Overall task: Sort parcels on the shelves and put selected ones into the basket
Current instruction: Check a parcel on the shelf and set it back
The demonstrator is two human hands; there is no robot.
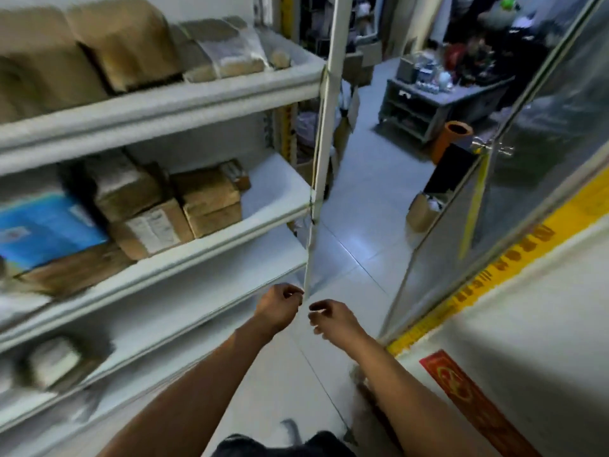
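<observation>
The person is showing two bare forearms with no sleeves reaching them, ending in a bare left hand [278, 308] and bare right hand [333, 319] (a dark garment is edging the frame's bottom).

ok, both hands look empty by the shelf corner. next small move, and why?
Probably reach the left hand up and left to the cardboard parcels on the middle shelf. Both it and the right hand hang loosely curled, holding nothing, in front of the shelf's corner post. No basket is in view, so picking a parcel seems to come first.
</observation>
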